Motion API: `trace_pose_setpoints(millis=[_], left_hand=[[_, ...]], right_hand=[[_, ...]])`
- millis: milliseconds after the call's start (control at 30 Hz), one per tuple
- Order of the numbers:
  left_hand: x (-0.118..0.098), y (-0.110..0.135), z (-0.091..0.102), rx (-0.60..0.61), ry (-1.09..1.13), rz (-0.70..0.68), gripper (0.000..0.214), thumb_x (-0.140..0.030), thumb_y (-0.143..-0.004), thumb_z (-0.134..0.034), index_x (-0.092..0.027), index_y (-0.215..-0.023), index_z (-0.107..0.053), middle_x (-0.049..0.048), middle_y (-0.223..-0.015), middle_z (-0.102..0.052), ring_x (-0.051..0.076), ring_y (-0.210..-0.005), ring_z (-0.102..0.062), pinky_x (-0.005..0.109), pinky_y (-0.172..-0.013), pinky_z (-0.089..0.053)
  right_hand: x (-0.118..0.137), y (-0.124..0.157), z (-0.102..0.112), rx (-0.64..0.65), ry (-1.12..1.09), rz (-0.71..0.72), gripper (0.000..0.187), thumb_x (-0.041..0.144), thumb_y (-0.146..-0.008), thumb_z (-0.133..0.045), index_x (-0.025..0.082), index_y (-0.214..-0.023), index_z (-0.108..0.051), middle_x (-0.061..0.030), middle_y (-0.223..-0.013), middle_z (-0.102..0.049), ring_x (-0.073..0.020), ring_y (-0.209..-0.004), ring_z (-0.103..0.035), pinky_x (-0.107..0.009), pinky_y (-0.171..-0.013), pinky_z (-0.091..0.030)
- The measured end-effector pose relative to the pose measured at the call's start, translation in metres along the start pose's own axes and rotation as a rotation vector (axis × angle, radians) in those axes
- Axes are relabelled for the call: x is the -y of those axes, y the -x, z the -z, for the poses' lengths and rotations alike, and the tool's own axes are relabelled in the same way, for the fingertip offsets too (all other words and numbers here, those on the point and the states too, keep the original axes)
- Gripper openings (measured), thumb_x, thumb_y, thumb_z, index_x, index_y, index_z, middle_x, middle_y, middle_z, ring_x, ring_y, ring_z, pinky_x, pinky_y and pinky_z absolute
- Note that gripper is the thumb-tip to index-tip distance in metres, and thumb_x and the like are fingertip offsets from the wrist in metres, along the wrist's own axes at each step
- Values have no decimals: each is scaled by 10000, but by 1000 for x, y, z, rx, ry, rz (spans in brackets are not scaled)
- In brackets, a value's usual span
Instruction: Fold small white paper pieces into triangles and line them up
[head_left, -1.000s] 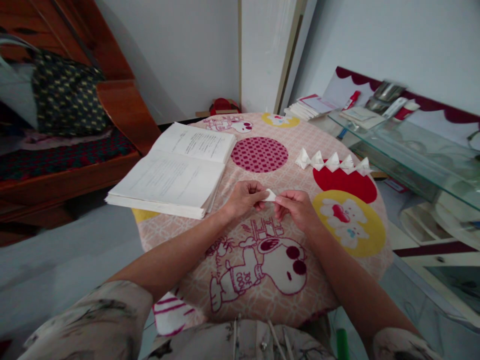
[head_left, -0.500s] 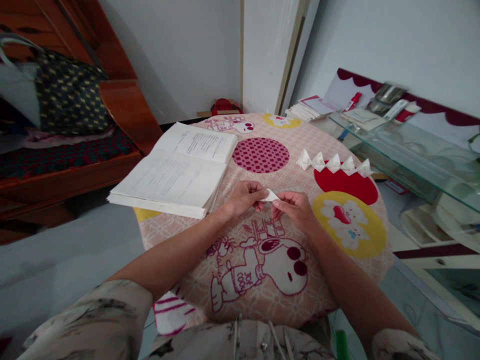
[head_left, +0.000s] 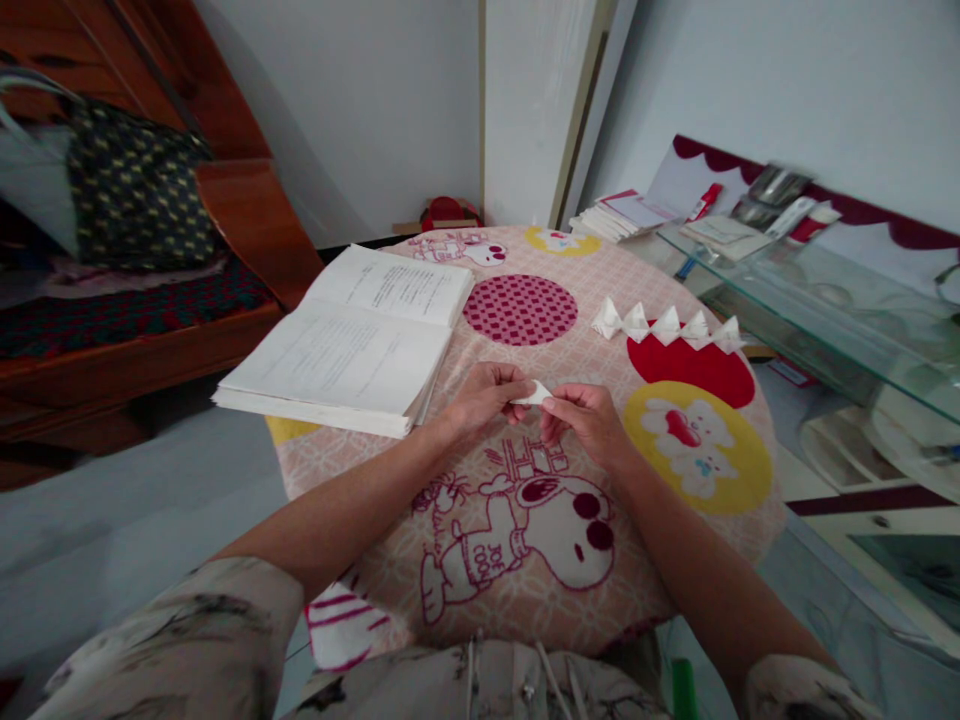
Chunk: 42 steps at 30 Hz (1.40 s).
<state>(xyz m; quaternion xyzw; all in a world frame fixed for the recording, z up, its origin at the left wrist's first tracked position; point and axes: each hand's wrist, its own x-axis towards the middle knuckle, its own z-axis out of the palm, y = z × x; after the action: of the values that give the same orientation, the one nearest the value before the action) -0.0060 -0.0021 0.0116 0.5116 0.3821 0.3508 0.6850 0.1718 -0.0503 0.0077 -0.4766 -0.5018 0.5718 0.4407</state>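
The left hand's (head_left: 484,395) grip is narrow, thumb and fingers pinching one end of a small folded paper (head_left: 535,394); the right hand's (head_left: 589,415) grip is drawn in too, thumb and fingertips closed at the other end. The paper is white, slim and tapered, and sits between the hands above the worktop (head_left: 517,610), to the right of the open book (head_left: 352,340) and near its lower corner. Fingers cover both ends, and the folds are too small to make out. The right hand's lower fingers are partly curled out of sight.

Farther right of the book, well apart from it, five white folded pieces (head_left: 666,325) stand in a row, pointed at the top; their edges overlap, so where each one ends is hard to tell. The book's print is too small to read. Left of the book, off the worktop, a dark patterned bag (head_left: 139,190) rests on a wooden seat (head_left: 259,220), which the picture's edge cuts off. A green object (head_left: 683,690), nearer the wearer than the book, is cut off at the bottom edge and cannot be identified.
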Motion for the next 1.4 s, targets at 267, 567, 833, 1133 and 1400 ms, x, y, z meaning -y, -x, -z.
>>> trace_pose_setpoints(millis=[267, 567, 833, 1133, 1400], left_hand=[[-1, 3, -8, -8, 46, 50, 226, -208, -810, -750, -130, -674, -588, -13, -520, -606, 64, -412, -526, 172, -424, -405], [-2, 2, 1, 30, -17, -6, 207, -204, -846, -718, -131, -689, -605, -14, -525, -610, 70, -428, -553, 177, -447, -433], [-1, 4, -5, 75, -85, 45, 198, -196, -831, -738, -124, -692, -619, -17, -496, -596, 78, -421, -559, 169, -431, -420], [3, 2, -6, 110, 38, 24, 215, -251, -799, -788, -113, -791, -624, -4, -544, -639, 80, -429, -581, 164, -443, -453], [3, 3, -5, 164, 116, -27, 298, -294, -752, -840, -125, -850, -616, -15, -557, -647, 76, -444, -581, 163, -456, -454]], right_hand=[[0, 0, -4, -72, 51, 9, 206, 331, -693, -685, 196, -586, -572, 22, -438, -600, -110, -313, -514, -197, -312, -404], [2, 0, 12, -7, -28, 6, 228, 386, -740, -708, 166, -685, -686, -36, -595, -705, -153, -463, -648, -243, -433, -530], [-2, -1, 6, 82, -40, -62, 281, 412, -740, -768, 176, -677, -630, -12, -523, -659, -131, -384, -570, -233, -373, -463], [6, 2, 3, 56, -164, -176, 299, 411, -673, -801, 184, -632, -611, 29, -483, -608, -112, -350, -533, -204, -314, -412], [8, 5, 2, 116, -197, -145, 343, 474, -722, -794, 192, -660, -609, 40, -494, -597, -115, -344, -521, -215, -297, -404]])
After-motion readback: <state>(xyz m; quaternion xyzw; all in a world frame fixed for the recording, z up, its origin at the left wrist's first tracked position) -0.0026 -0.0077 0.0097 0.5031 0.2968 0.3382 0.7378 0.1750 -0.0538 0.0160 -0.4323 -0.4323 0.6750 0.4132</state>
